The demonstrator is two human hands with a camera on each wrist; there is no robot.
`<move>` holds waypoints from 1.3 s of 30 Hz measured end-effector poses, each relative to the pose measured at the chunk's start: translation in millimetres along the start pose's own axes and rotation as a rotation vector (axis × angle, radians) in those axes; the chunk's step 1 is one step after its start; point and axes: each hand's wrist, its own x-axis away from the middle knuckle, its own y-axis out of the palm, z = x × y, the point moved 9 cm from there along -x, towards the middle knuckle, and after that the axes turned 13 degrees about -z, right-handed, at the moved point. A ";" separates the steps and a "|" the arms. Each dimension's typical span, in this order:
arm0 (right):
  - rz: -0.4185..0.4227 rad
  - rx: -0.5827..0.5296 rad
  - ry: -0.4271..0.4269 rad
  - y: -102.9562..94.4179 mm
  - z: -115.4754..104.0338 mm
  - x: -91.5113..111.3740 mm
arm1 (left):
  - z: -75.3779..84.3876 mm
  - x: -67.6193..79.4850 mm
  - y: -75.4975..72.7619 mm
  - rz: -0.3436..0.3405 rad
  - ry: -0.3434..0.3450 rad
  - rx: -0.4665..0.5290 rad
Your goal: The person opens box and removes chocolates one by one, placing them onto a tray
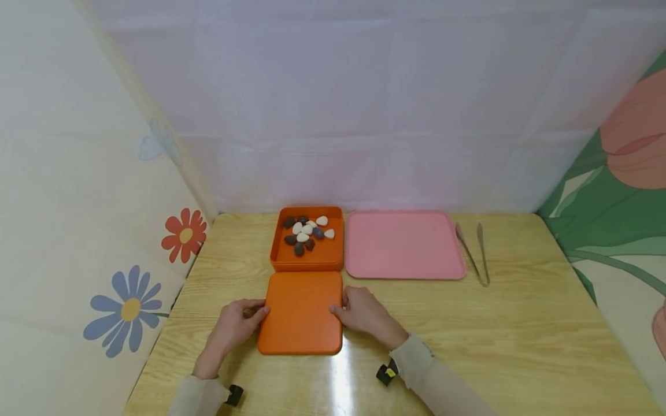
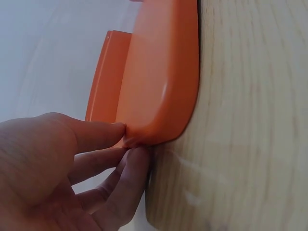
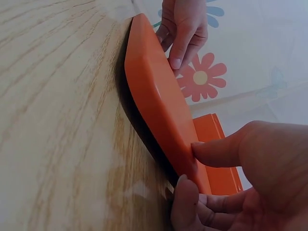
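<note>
A: So what's the layout on that table (image 1: pixel 546 341)?

B: Biggest stuff first: pink tray (image 1: pixel 400 245) toward the back, orange box (image 1: pixel 307 267) just beside it on the viewer's left. The orange lid (image 1: pixel 302 312) is right in front of the box, near the wearer. Can't tell if its far edge touches the box, or if it's flat down or a hair raised.

A: How's that lid gonna handle?

B: My guess is thin plastic: light, stiff, hard to break. The top's smooth with a bit of sheen, so it could slide under dry fingertips. I'd grab the two opposite side edges, not the rounded corners, where there's less to grip.

A: And the hands?

B: Pretty much that. Left hand (image 1: pixel 234 323) pinches the left edge, right hand (image 1: pixel 364 312) the right, thumb up top on that one, fingers down at the rim.

A: Little bits?

B: Dark and white pebbles (image 1: pixel 303 237), loose inside the box.
</note>
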 end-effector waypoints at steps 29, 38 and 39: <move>0.003 -0.081 -0.002 -5.0 2.5 3.7 | -1.9 -4.1 -0.9 -0.072 -0.024 0.041; 0.006 -0.068 -0.015 -11.2 6.2 6.2 | 7.0 -12.2 -8.6 -0.064 -0.006 -0.019; 0.009 -0.065 -0.020 -12.9 6.3 7.1 | 8.0 -13.5 -9.5 -0.059 -0.006 -0.030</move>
